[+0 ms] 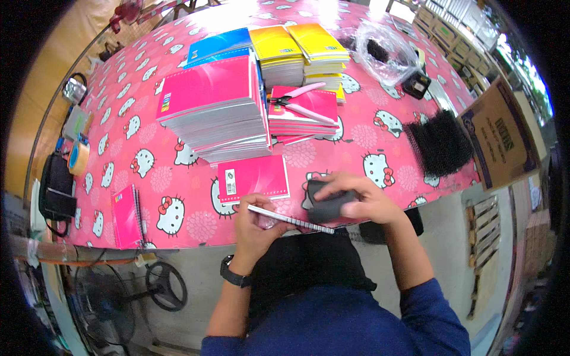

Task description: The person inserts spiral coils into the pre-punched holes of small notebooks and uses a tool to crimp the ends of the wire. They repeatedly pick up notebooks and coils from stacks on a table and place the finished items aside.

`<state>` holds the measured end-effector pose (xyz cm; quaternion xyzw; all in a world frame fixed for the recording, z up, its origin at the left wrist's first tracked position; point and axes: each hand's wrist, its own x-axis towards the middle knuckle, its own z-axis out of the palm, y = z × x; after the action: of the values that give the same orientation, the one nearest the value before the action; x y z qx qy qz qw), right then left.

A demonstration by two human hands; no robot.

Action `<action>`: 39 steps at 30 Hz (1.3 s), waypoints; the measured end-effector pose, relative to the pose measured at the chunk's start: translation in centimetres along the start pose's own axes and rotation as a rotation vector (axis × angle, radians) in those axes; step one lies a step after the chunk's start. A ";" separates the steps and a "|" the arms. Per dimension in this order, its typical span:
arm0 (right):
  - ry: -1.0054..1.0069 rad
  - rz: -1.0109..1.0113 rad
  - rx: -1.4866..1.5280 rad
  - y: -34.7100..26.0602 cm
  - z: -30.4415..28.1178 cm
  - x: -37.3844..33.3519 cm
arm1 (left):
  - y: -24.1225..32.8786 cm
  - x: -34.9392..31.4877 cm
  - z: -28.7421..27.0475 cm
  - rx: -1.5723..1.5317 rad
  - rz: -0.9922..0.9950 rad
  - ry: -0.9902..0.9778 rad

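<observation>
My left hand grips a notebook on edge near the table's front. Its bound edge faces up, with dark binding loops along it. My right hand is closed on a dark grey, blocky object, just right of the notebook; motion blur hides what kind it is. Beyond my left hand, a pink notebook lies flat with a barcode label. Behind it rises a tall stack of pink notebooks. Pink-handled pliers rest on a lower pink pile.
Blue and yellow notebooks are stacked farther back. Black binding coils lie at right, near a cardboard box. A plastic bag sits behind. At left are a spiral notebook, tape and a black bag.
</observation>
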<state>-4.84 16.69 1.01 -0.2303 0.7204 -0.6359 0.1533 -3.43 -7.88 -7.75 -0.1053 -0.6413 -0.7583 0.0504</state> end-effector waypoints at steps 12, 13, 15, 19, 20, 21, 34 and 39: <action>-0.039 0.068 -0.427 -1.8 1.6 2.8 | 0.8 0.0 0.0 -0.124 -0.064 -0.125; -0.048 -0.059 -0.388 -1.8 1.5 2.9 | 0.5 0.0 -0.1 -0.127 -0.058 -0.116; -0.229 -0.133 0.069 -2.1 2.0 2.6 | 0.0 0.2 -0.3 0.114 0.049 -0.124; -0.069 0.043 -0.294 -2.0 2.1 3.5 | 0.1 0.0 -0.3 0.073 0.013 -0.098; -0.109 0.026 -0.025 -2.5 2.7 3.0 | -0.1 0.3 -0.3 0.073 0.018 -0.095; -0.224 -0.040 -0.033 -2.2 2.8 3.2 | -0.5 0.3 -0.3 0.083 -0.008 -0.084; 0.403 -0.005 -1.103 -1.3 -0.7 -2.9 | 2.7 0.4 2.6 0.305 0.143 -0.078; 0.306 -0.250 -0.617 -4.6 6.0 0.5 | 5.7 1.4 4.5 0.534 0.429 -0.119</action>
<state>-1.55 10.95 4.74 -0.2541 0.8592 -0.4297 -0.1117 -3.19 -4.38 -1.30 -0.2646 -0.7822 -0.5286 0.1971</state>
